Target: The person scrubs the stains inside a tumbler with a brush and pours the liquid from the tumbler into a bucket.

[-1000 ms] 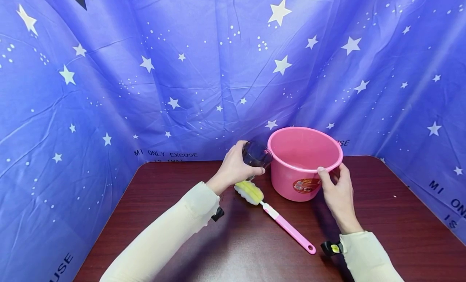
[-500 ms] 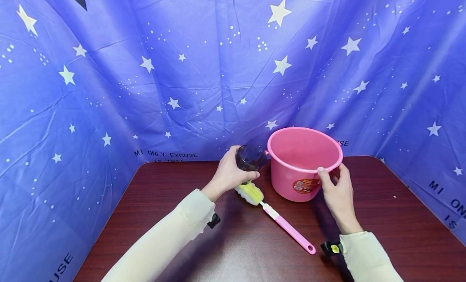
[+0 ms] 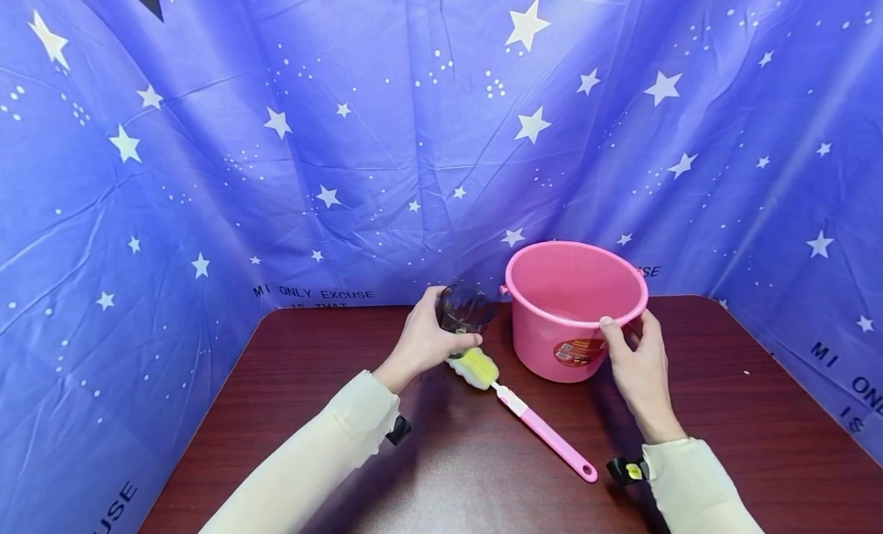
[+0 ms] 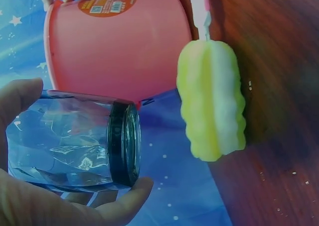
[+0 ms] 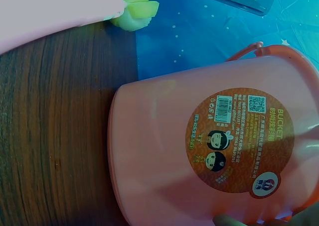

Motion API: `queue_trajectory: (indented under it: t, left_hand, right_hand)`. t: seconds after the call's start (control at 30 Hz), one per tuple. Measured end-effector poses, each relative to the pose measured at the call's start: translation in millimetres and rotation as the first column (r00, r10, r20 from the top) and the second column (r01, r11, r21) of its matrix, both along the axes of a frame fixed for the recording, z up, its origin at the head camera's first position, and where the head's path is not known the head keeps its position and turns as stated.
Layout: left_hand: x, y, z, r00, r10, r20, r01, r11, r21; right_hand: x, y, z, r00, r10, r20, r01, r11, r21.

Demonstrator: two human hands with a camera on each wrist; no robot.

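Observation:
My left hand grips a dark see-through drinking glass, fingers and thumb around its sides, held just left of the bucket. In the left wrist view the glass shows its thick base and faceted wall. My right hand holds the near right rim of a pink bucket, thumb over the edge and fingers outside. The bucket stands upright on the table, its round label facing the right wrist camera. Below the glass lies a sponge bottle brush with a yellow and white head.
The dark red wooden table ends at a blue star-printed cloth hanging behind and on both sides. The brush handle points toward the front right, between the two arms.
My left hand has carried the glass leftward and slightly down, away from the bucket's rim. The right hand, bucket and brush stay where they were.

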State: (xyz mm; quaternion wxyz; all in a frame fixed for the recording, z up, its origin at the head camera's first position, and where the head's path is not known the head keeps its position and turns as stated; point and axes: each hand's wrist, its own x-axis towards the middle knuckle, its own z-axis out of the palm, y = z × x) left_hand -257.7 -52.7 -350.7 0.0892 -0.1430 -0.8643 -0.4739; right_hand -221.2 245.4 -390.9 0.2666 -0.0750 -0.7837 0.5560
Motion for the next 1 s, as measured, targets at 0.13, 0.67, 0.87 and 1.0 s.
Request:
queue_trajectory:
  t: [0.13, 0.67, 0.87, 1.0]
  left_hand:
    - [3.3, -2.1, -4.2, 1.000, 0.011, 0.013, -0.012, 0.999, 0.034]
    - [9.7, -13.9, -18.2, 0.998, 0.061, 0.014, -0.062, 0.996, 0.060]
    - [12.6, -18.3, -22.6, 0.996, 0.074, 0.045, -0.077, 0.994, 0.074]
    - [14.5, -20.6, -25.0, 0.995, 0.077, 0.057, -0.082, 0.993, 0.089]
  right_hand:
    - [0.7, 0, 0.6, 1.000, 0.002, 0.003, -0.002, 1.000, 0.007]
    - [1.2, 0, 0.6, 1.000, 0.008, 0.006, -0.008, 1.000, 0.010]
    - [0.0, 1, 0.2, 1.000, 0.005, -0.002, -0.005, 1.000, 0.008]
    - [-0.4, 0, -0.1, 1.000, 0.004, -0.006, -0.004, 1.000, 0.007]
